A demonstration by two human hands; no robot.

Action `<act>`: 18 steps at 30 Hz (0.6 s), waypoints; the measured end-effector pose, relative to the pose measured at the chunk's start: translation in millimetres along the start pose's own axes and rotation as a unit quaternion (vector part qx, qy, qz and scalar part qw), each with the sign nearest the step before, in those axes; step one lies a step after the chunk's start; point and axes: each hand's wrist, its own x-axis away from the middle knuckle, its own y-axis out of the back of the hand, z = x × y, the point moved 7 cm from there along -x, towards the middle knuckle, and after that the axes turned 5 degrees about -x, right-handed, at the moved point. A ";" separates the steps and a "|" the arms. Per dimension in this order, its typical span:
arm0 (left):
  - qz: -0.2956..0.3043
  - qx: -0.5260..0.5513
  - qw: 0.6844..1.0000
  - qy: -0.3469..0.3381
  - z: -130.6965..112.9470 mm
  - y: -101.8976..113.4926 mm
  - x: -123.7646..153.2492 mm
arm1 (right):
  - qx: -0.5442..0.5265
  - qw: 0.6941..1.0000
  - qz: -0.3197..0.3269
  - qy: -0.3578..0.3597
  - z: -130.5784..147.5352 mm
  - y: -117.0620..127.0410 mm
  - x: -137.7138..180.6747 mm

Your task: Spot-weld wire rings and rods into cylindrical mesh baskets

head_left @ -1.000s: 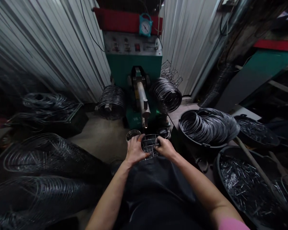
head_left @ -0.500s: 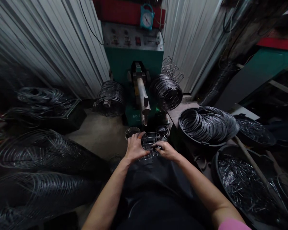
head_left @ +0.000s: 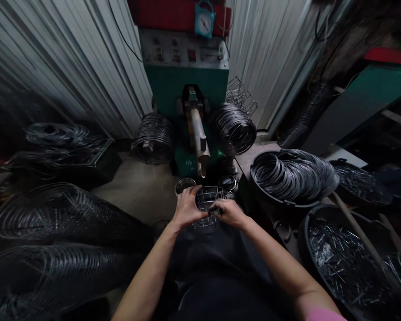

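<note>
Close to my body, a small round wire basket (head_left: 211, 192) with a grid of thin metal rods is tilted toward me. My left hand (head_left: 187, 207) is wrapped round its left side, thumb along the near edge, with an orange band on one finger. Over the basket's right part, my right hand (head_left: 230, 212) is closed in a pinch, its fingertips dark; what lies between them is too small to make out. Just beyond the basket is the metal arm and electrode tip (head_left: 203, 156) of a green machine (head_left: 165, 78), apart from both hands.
Wire coils (head_left: 153, 137) flank the machine arm. At right, a black tub (head_left: 285, 203) holds wire rings, and another tub (head_left: 305, 249) holds short rods. Large wire-ring stacks (head_left: 70, 258) lie at left. A blue clock (head_left: 204, 23) hangs above the machine.
My right hand has shifted slightly left and its fingers have drawn closer together over the basket. My left hand keeps its hold. The view has moved a little.
</note>
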 end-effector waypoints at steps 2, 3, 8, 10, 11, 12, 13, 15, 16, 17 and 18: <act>-0.002 0.002 1.000 0.004 2.8 -0.4 -3.0 | 0.009 1.000 -0.005 0.002 -0.8 0.2 -2.8; -0.004 0.002 1.000 0.005 4.1 -0.5 -4.7 | 0.016 1.000 -0.006 0.000 -1.8 0.0 -4.6; -0.015 0.011 1.000 0.007 11.8 -1.3 -14.4 | 0.057 0.998 0.006 -0.014 -8.1 -1.6 -16.7; -0.021 0.020 1.000 0.007 16.5 -1.7 -18.4 | 0.068 0.998 0.009 -0.013 -8.1 -1.1 -22.6; -0.024 0.024 0.999 0.005 18.9 -1.7 -20.4 | 0.071 0.997 0.010 -0.012 -7.5 -0.5 -25.7; -0.027 0.028 0.999 0.003 21.5 -1.7 -22.5 | 0.074 0.997 0.011 -0.011 -6.8 0.2 -29.0; -0.029 0.030 0.999 0.001 24.0 -1.6 -24.9 | 0.075 0.997 0.012 -0.011 -6.2 1.1 -32.5; -0.028 0.035 0.999 0.003 29.3 -1.5 -30.5 | 0.079 0.997 0.016 -0.016 -5.9 3.3 -40.3; -0.026 0.037 0.999 0.007 31.9 -1.5 -33.9 | 0.081 0.996 0.017 -0.019 -6.2 4.8 -44.7; -0.023 0.038 0.999 0.012 34.3 -1.4 -37.6 | 0.084 0.996 0.017 -0.023 -6.8 6.5 -49.1; -0.023 0.038 0.999 0.018 36.6 -1.0 -41.5 | 0.087 0.996 0.018 -0.026 -7.6 8.2 -53.6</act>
